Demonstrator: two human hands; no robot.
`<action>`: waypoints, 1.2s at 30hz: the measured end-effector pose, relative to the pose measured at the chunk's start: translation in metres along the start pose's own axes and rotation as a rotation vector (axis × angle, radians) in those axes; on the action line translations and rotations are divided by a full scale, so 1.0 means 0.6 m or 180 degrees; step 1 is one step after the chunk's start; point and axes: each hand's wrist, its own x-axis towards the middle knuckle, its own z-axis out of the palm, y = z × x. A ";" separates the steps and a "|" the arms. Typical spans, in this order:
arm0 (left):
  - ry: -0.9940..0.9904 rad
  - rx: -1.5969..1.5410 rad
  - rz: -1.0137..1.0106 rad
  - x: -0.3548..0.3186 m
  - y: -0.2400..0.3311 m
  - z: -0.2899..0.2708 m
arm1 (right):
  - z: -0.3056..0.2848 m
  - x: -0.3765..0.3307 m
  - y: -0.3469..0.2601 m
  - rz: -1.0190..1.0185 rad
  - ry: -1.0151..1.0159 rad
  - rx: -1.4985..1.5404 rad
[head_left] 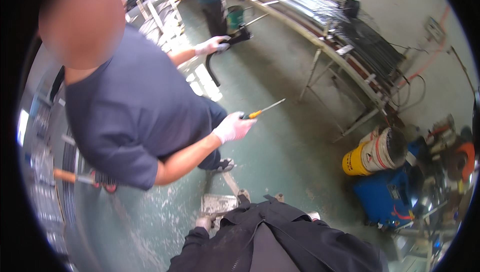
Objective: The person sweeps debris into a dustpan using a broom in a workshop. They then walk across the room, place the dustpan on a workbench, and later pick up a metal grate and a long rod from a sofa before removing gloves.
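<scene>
Black cloth jacket (227, 237) is worn. At half-past six, a pale rectangular plate (218, 203), seemingly stiff, is best edge-held; left grip (204, 222) and right grip (314, 216) closure cannot be told.

The left arm (194, 242) hangs down by the person's side, in a dark sleeve. The left hand (203, 223) pokes out past it, low down, and looks pale. The fingers are too small to see well. The right arm (347, 244) is down too. Only a little white bit of the right hand (314, 216) peeks out.
</scene>
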 end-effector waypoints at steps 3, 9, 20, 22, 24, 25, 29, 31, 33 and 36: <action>0.0080 -0.0566 -0.0333 -0.016 -0.011 0.010 | -0.018 0.039 0.038 -0.0034 0.0205 0.0451; 0.0758 -0.0661 -0.0186 -0.061 -0.019 -0.027 | -0.131 0.061 -0.042 0.0854 0.0258 0.2746; 0.1000 -0.1977 0.0247 0.065 0.072 -0.286 | -0.133 0.096 -0.339 0.0647 -0.0103 0.3353; 0.0870 -0.2118 0.0391 0.096 0.108 -0.350 | -0.123 0.085 -0.406 0.0808 -0.0334 0.3838; 0.0821 -0.2094 0.0594 0.125 0.153 -0.411 | -0.097 0.072 -0.483 0.0683 0.0205 0.3173; 0.0692 -0.2208 0.0588 0.141 0.183 -0.437 | -0.093 0.065 -0.518 0.0698 0.0290 0.3185; 0.0354 -0.2131 0.0755 0.210 0.292 -0.510 | -0.079 0.034 -0.633 0.0540 0.0404 0.2714; 0.0282 -0.2200 0.1061 0.253 0.353 -0.534 | -0.082 0.029 -0.683 0.0435 0.0626 0.1793; 0.0197 -0.2150 0.1261 0.299 0.415 -0.561 | -0.084 0.040 -0.720 0.0624 0.0466 0.1777; 0.0066 -0.1985 0.1222 0.367 0.511 -0.604 | -0.087 0.100 -0.748 0.1052 0.0349 0.1491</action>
